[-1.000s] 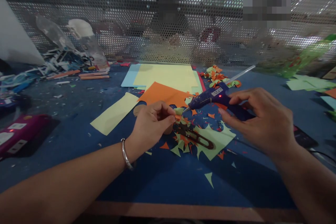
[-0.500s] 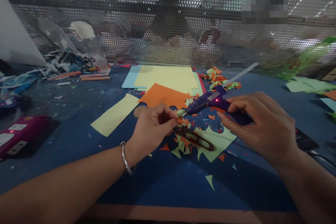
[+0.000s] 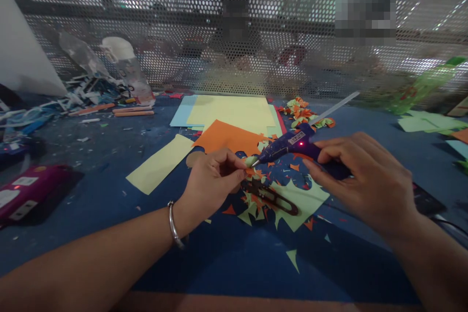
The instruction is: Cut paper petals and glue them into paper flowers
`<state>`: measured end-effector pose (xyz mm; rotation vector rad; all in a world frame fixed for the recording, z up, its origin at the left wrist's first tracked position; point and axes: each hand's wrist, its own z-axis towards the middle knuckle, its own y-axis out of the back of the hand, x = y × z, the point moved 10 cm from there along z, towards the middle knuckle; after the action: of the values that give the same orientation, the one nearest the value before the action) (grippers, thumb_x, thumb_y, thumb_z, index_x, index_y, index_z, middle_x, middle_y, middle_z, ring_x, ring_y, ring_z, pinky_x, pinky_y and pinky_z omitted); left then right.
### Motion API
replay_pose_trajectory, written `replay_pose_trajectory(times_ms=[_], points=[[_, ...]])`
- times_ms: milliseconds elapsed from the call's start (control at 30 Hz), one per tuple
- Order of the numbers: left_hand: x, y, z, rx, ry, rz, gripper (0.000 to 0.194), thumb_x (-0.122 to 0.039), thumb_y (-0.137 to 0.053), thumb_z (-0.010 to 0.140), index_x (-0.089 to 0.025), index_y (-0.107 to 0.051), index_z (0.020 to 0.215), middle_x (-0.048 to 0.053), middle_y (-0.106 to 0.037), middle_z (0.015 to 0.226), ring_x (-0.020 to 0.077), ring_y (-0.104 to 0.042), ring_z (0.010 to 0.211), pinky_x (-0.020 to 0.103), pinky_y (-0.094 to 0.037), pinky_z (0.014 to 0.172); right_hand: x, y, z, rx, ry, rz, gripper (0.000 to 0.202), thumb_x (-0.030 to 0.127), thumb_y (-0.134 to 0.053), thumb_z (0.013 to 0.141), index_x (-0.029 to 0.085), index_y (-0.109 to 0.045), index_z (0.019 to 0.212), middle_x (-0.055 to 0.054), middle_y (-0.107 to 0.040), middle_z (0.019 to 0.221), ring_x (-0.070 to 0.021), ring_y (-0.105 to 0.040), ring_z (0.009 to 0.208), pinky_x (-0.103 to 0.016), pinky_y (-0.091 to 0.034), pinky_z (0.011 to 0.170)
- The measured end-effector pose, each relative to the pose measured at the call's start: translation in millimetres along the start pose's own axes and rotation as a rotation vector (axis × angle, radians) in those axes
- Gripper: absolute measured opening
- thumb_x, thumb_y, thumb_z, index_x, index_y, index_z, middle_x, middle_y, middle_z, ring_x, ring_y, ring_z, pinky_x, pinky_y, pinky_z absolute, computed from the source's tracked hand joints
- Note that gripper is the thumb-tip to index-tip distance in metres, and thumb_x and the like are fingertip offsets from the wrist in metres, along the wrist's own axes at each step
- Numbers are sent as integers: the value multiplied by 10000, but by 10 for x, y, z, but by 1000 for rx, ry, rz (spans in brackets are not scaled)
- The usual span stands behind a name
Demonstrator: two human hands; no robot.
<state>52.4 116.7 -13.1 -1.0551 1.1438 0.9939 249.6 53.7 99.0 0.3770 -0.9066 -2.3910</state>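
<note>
Between the thumb and fingertips of my left hand [image 3: 215, 175] is a small pale green paper piece [image 3: 250, 161]. My right hand [image 3: 365, 175] is wrapped round the grip of a dark blue glue gun [image 3: 281, 147], whose red light is lit. Its metal nozzle points left and meets or nearly touches the paper piece. A translucent glue stick [image 3: 338, 107] juts out of the gun's back end. Below the nozzle, a dark brown tool with a long looped handle [image 3: 280, 200] lies over paper scraps and a cut pale green sheet [image 3: 302, 197].
Behind the hands lie a notched orange sheet [image 3: 228, 136] and stacked yellow sheets [image 3: 234, 109]. A pile of orange and green paper pieces [image 3: 298, 109] is near the perforated metal screen [image 3: 175, 19]. To the left are a magenta power strip [image 3: 32, 187] and a bottle [image 3: 131, 68].
The whole view has shifted slightly, so things sit a little lower in the picture. Both hands, the glue gun and the paper piece keep almost the same positions.
</note>
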Motion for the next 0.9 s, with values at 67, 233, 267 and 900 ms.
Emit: replay_pose_trajectory(times_ms=[67, 233, 267, 900], points=[[14, 4, -3, -4, 8, 6, 127, -145, -736, 715, -183, -623, 762, -37, -615, 592, 82, -525, 493, 244, -406, 493, 0, 9, -1, -9, 5, -1, 208, 195, -743, 865, 239, -544, 821, -47, -715, 876, -230, -673, 830, -375, -493, 718], [25, -12, 1, 6, 9, -35, 133, -142, -732, 716, -187, -611, 750, -51, -592, 564, 72, -492, 468, 243, -391, 481, 9, 10, 1, -6, 16, 2, 224, 175, -757, 854, 231, -542, 830, -42, -717, 876, -217, -672, 827, -366, -503, 734], [23, -10, 3, 5, 5, -34, 132, -140, -731, 717, -187, -612, 749, -54, -584, 558, 71, -488, 464, 243, -389, 478, 4, 8, 1, -2, 10, 3, 221, 178, -756, 855, 233, -543, 831, -41, -720, 883, -219, -673, 830, -368, -504, 736], [-116, 64, -22, -88, -30, 138, 117, -181, -734, 718, -193, -618, 717, -20, -639, 588, 90, -550, 497, 223, -446, 469, -17, 2, 12, 1, -20, -17, 193, 209, -722, 886, 249, -538, 844, -55, -724, 899, -242, -676, 838, -392, -501, 707]])
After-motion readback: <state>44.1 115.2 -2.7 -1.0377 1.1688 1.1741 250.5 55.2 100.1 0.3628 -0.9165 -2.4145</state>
